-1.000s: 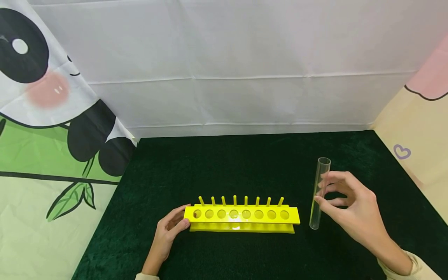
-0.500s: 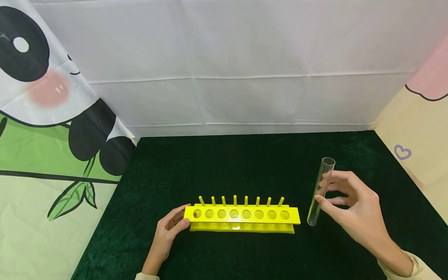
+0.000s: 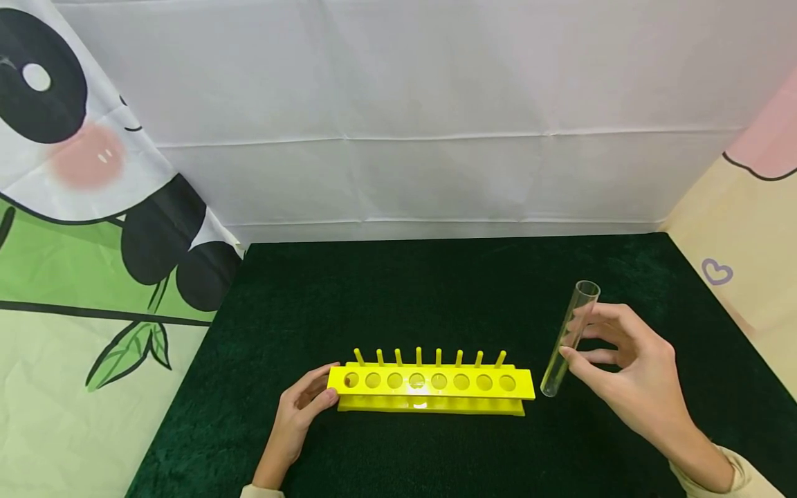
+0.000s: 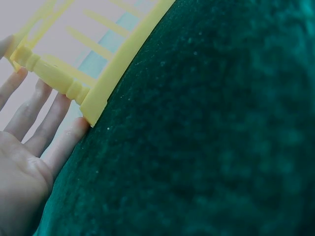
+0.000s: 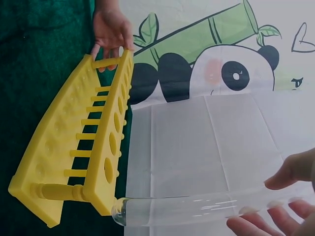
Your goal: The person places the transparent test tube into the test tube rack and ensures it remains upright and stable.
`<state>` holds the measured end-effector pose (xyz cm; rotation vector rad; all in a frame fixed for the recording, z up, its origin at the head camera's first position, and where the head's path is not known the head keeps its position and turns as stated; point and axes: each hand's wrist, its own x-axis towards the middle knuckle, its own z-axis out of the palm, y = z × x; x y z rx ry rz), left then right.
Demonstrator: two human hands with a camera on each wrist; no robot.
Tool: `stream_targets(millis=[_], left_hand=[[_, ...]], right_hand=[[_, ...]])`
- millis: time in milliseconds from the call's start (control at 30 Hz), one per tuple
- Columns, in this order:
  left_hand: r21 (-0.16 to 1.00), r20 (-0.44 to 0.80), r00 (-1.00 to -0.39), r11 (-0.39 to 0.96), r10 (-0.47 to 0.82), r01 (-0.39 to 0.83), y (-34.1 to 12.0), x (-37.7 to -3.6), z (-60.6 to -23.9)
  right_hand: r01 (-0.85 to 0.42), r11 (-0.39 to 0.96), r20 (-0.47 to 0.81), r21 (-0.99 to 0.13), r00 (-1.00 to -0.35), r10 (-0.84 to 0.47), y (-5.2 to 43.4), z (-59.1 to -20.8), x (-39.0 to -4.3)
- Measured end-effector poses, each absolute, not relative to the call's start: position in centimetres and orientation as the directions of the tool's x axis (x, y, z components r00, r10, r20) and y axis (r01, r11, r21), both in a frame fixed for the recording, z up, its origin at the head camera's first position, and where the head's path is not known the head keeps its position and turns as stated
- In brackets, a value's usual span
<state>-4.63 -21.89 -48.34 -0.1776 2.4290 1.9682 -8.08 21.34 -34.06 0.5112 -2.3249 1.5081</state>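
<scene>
A yellow test tube rack [image 3: 429, 389] stands on the dark green cloth, its row of round holes facing up and its drying pegs along the back. My left hand [image 3: 297, 415] holds the rack's left end between thumb and fingers. In the left wrist view, fingertips touch the rack's end post [image 4: 54, 76]. Just right of the rack, my right hand [image 3: 641, 373] pinches a clear glass test tube [image 3: 557, 368] between thumb and fingers. The tube leans, mouth up and to the right. Its rounded bottom [image 5: 119, 212] is close to the rack's right end in the right wrist view.
The dark green cloth [image 3: 398, 297] covers the table. A white sheet [image 3: 436, 173] hangs behind it. At the left is a panda-print cloth [image 3: 75, 159], and a cream and pink one [image 3: 747, 242] hangs at the right.
The test tube has tilted further, its bottom swinging left and up toward the rack while its mouth shifted right. The rack and my left hand have stayed in place.
</scene>
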Motion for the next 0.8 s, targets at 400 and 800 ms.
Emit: stream_targets(millis=[400, 800], left_hand=[[0.977, -0.077, -0.994, 0.193, -0.081, -0.091, -21.89, -4.72, -48.37], [0.980, -0.068, -0.994, 0.183, -0.082, -0.082, -21.87, -4.72, -48.43]], right_hand=[[-0.485, 0.341, 0.461, -0.805, -0.874, -0.154, 21.05, -33.99, -8.25], [-0.465, 0.327, 0.433, -0.823, -0.885, -0.170, 20.71, -34.32, -8.27]])
